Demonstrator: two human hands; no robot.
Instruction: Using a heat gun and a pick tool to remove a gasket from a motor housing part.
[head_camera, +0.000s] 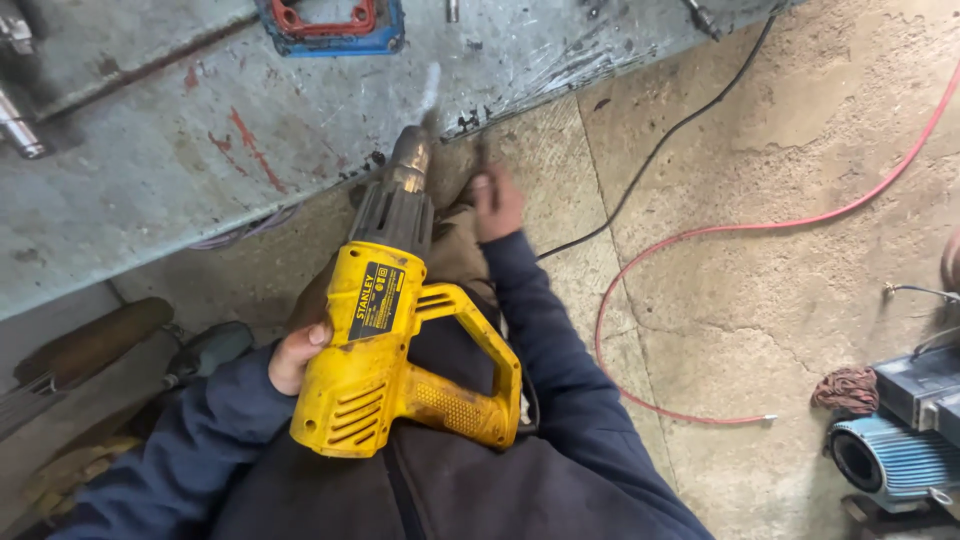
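A yellow heat gun (395, 355) with a dark barrel and a scorched metal nozzle is seen at the middle of the view, over the person's lap, its nozzle aimed up at the edge of a scuffed grey metal workbench (180, 150). The yellow casing is soiled and scratched. The left hand (297, 356) is closed around the gun's body from the left side. The right hand (496, 205), blurred, is curled near the bench edge beside the nozzle; whether anything is held there cannot be told. 1 black rectangular label with yellow print is set on the gun's top face.
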